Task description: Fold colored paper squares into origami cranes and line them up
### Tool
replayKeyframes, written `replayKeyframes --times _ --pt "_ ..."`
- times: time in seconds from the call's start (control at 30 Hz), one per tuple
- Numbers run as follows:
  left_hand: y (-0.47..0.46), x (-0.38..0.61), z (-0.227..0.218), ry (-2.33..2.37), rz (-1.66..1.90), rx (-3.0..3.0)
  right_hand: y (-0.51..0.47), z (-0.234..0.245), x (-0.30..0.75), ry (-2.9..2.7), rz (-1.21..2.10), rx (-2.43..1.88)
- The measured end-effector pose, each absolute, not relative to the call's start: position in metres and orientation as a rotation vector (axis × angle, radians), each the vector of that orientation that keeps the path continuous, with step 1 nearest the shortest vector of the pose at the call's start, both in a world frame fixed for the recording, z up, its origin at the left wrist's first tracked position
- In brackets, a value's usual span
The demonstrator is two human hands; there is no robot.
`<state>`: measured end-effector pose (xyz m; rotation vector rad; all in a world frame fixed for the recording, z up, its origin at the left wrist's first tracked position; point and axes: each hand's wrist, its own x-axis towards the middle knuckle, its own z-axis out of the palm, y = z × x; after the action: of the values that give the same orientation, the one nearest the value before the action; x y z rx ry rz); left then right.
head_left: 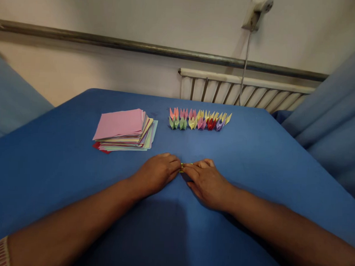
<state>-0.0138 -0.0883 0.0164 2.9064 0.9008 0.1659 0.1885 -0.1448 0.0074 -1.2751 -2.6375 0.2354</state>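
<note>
My left hand (158, 173) and my right hand (206, 180) rest on the blue table (252, 159), fingertips meeting at the middle. Between them they pinch a small yellow-green piece of folded paper (182, 167), mostly hidden by the fingers. Both hands have their fingers curled and pressed together over it. Beyond my hands lies a row of several small folded paper pieces (199, 119) in pink, yellow, green, red and purple. To the left of that row sits a stack of coloured paper sheets (123, 130) with a pink sheet on top.
A wall with a metal rail (139, 46) and a white radiator (240, 88) stands behind the table. Blue fabric (335, 115) hangs at the right, and more blue surface (10, 96) lies at the left. A cable drops from a wall fitting (256, 11).
</note>
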Motion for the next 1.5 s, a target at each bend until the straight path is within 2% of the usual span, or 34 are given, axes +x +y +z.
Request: replayKeyframes --times 0.27,0.73,1.5 --pt "-0.083 -0.015 0.01 0.978 0.26 2.687 -0.15 0.001 0.189 -2.698 0.021 -1.26" --pt "-0.08 -0.012 0.01 1.11 0.328 2.495 -0.152 0.004 0.186 -2.703 -0.011 -1.258" --pt "-0.077 -0.013 0.01 1.342 0.355 2.676 -0.15 0.002 0.186 -2.727 0.083 -1.261"
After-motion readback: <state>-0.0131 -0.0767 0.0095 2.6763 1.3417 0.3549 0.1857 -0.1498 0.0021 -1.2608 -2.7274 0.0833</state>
